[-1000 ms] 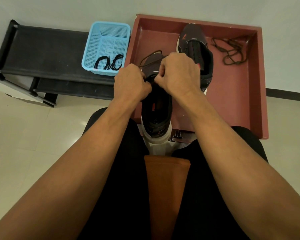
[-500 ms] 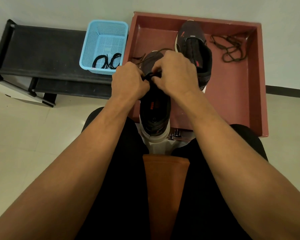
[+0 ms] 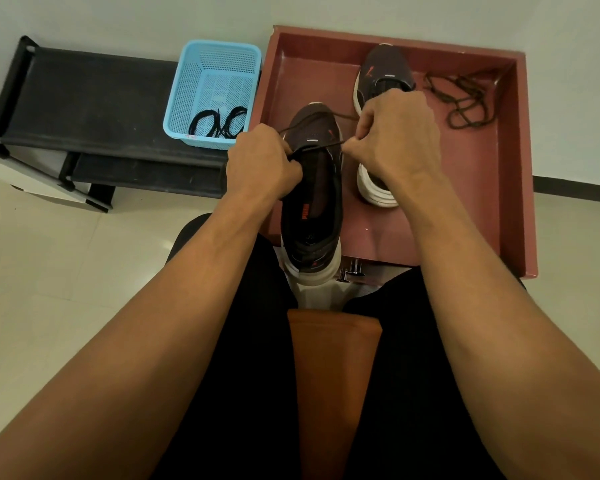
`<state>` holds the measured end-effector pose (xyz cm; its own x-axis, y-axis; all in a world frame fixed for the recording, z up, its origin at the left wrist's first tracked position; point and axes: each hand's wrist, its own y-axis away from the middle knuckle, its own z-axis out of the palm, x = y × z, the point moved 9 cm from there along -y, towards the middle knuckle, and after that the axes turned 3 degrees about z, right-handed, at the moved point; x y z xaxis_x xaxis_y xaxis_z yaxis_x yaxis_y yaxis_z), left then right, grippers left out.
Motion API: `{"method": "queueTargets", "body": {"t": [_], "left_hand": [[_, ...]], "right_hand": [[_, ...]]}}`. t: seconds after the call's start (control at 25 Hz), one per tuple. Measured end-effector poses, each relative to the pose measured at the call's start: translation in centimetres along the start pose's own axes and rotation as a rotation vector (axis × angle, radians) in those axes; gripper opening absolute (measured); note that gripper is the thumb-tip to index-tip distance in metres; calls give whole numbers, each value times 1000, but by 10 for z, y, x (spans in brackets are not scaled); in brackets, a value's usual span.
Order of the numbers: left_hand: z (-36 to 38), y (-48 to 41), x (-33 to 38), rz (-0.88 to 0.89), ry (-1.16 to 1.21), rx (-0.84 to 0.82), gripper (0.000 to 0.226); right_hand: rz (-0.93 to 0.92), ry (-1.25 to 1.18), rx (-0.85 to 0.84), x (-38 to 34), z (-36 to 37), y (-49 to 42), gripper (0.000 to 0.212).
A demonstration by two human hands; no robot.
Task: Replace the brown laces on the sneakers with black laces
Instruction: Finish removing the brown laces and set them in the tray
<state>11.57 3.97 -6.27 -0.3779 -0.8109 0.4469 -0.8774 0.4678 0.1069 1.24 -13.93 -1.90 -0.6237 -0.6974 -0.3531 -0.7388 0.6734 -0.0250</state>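
A dark sneaker with a white sole (image 3: 312, 206) lies toe-away between my knees, its heel over the near edge of the red tray (image 3: 520, 168). My left hand (image 3: 262, 161) and my right hand (image 3: 394, 140) each pinch one side of the brown lace (image 3: 321, 145), which is stretched taut across the shoe's throat. The second dark sneaker (image 3: 383, 72) stands in the tray behind my right hand, with no lace visible on it. A loose brown lace (image 3: 465, 102) lies in the tray's far right corner. Black laces (image 3: 219, 124) are coiled in the blue basket (image 3: 215, 64).
The blue basket sits on a low black rack (image 3: 84, 98) to the left of the tray. A brown seat edge (image 3: 333, 358) shows between my thighs. Pale floor tiles and a light wall surround everything.
My hands have drawn apart, the right one moving right, and the lace between them now runs straight across the shoe. The shoe's toe, hidden before, shows.
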Motion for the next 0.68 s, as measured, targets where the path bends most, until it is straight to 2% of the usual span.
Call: {"method": "queueTargets", "body": {"t": [0.12, 0.24, 0.48, 0.68], "left_hand": [[0, -1, 2, 19, -15, -2, 24], [1, -1, 2, 23, -20, 4, 29], [-2, 2, 6, 45, -3, 30, 25], [0, 2, 8, 48, -5, 19, 23]], "right_hand": [[-121, -10, -7, -24, 6, 9, 12], [-275, 44, -55, -56, 25, 19, 20], [-195, 28, -25, -53, 40, 16, 8], [-157, 43, -55, -48, 45, 13, 11]]}}
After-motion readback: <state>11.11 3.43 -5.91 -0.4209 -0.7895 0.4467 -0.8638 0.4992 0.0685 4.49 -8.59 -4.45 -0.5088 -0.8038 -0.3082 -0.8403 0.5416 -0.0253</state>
